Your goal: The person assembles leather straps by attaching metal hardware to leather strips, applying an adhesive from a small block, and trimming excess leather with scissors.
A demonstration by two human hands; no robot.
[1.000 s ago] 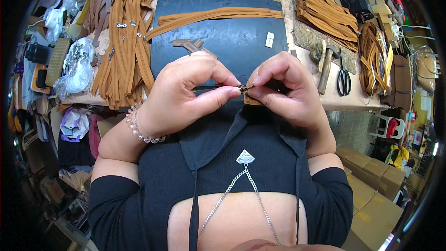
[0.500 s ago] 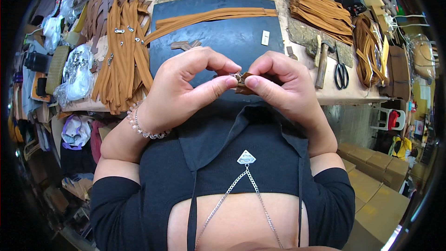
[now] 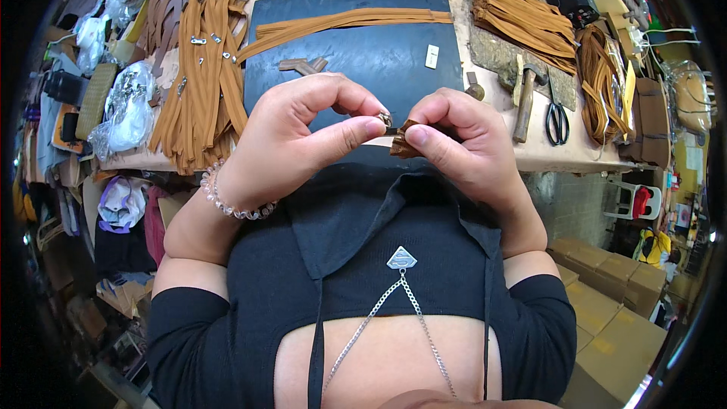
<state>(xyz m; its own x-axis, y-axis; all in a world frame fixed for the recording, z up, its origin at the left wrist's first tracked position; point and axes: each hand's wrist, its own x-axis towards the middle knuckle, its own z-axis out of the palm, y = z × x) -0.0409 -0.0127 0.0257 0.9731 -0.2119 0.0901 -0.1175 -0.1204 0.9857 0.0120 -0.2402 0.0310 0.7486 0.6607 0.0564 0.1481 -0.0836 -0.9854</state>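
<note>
Above the near edge of the black board, my left hand [image 3: 310, 117] pinches a small shiny metal piece [image 3: 385, 118], which looks like a zipper slider. Its shape is mostly hidden by the fingertips. Close beside it, my right hand [image 3: 458, 132] grips the end of a brown zipper tape [image 3: 404, 145] between thumb and forefinger; the rest of the tape is hidden by the hand. A narrow gap separates the fingertips of the two hands. On the board [image 3: 356, 53] beyond them lie long tan zipper tapes [image 3: 356, 21] and short brown strips [image 3: 303, 66].
Tan zipper tapes with metal sliders [image 3: 201, 91] drape over the table's left side. At the right lie a hammer [image 3: 525, 106], black scissors [image 3: 557, 117], a tape bundle [image 3: 522, 15] and coiled tapes [image 3: 602, 83]. A small white rectangular piece [image 3: 432, 57] rests on the board.
My hands have drawn slightly apart, opening a gap between the metal piece and the brown tape. Each hand keeps its pinch.
</note>
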